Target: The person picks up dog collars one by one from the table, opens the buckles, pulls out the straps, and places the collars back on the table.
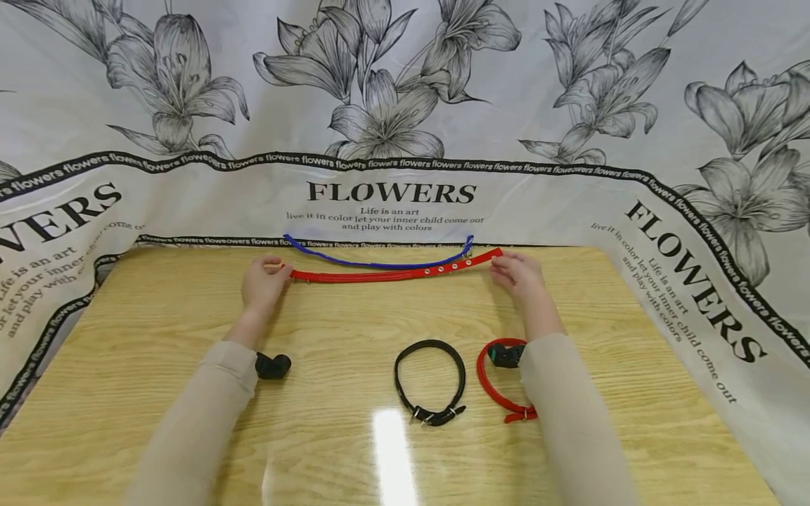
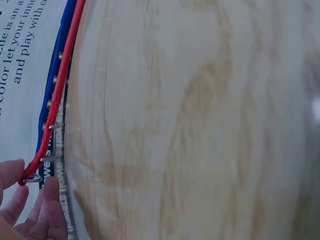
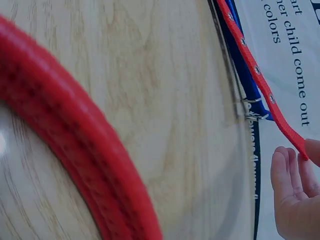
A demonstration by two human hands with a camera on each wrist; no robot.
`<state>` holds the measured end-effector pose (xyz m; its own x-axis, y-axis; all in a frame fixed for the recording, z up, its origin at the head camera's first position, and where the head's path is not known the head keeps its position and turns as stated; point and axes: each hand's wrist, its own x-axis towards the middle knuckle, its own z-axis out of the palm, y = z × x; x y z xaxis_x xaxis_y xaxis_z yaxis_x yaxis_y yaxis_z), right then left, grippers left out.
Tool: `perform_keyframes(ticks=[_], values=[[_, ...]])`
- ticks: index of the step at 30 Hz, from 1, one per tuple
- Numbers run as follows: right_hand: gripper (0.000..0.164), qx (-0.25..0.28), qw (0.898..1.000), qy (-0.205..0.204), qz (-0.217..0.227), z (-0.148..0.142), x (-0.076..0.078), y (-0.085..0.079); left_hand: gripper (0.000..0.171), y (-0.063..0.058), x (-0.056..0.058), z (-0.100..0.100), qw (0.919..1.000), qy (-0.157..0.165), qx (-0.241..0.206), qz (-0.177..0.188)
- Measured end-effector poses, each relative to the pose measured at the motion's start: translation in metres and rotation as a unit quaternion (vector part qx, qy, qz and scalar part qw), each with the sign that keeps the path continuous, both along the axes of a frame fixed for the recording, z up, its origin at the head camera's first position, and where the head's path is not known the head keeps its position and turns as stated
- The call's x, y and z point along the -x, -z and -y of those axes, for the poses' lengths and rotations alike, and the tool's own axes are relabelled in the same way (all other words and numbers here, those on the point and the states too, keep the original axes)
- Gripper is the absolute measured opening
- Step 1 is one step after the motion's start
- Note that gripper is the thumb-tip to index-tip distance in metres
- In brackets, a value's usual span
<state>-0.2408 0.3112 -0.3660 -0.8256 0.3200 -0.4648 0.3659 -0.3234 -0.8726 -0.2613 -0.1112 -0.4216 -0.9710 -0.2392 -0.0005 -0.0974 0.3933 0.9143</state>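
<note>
A red collar (image 1: 367,277) with metal eyelets is stretched out lengthwise between both hands near the table's far edge. My left hand (image 1: 264,282) pinches its buckle end, where metal fittings show in the left wrist view. The plain tip beyond the eyelets is pinched between thumb and fingers of my right hand (image 1: 520,277). Just behind the red collar lies a blue collar (image 1: 380,266), also extended, its buckle at the right end. In the right wrist view the two collars overlap along much of their length.
Closer in on the wooden table (image 1: 342,365) lies a black collar (image 1: 460,372) buckled into a loop. To its right, a second red collar (image 1: 486,383) forms another loop, partly hidden by the right sleeve. A flower-printed cloth (image 1: 392,204) rises behind the table.
</note>
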Motion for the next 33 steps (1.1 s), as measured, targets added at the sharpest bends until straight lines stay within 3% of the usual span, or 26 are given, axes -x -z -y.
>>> perform_keyframes(ticks=[8, 13, 18, 23, 26, 33], values=[[0.051, -0.051, 0.997, -0.046, -0.029, -0.006, -0.013, -0.018, 0.033, -0.008, -0.005, 0.014, 0.9998, 0.015, 0.013, 0.006], [0.034, -0.073, 0.991, -0.094, -0.060, -0.012, -0.021, -0.023, 0.033, -0.020, -0.014, 0.026, 0.9972, 0.041, 0.059, -0.021], [0.021, -0.114, 0.979, -0.137, -0.096, -0.019, -0.030, -0.030, 0.032, -0.031, -0.022, 0.038, 0.9911, 0.074, 0.090, -0.064], [0.031, -0.117, 0.969, -0.180, -0.120, -0.020, -0.042, -0.037, 0.031, -0.036, -0.030, 0.044, 0.9859, 0.102, 0.088, -0.099], [0.029, -0.118, 0.963, -0.202, -0.133, -0.015, -0.050, -0.040, 0.028, -0.039, -0.035, 0.042, 0.9822, 0.119, 0.089, -0.115], [0.011, -0.184, 0.938, -0.255, -0.145, 0.001, -0.069, -0.043, 0.025, -0.041, -0.054, 0.025, 0.9782, 0.166, 0.077, -0.098]])
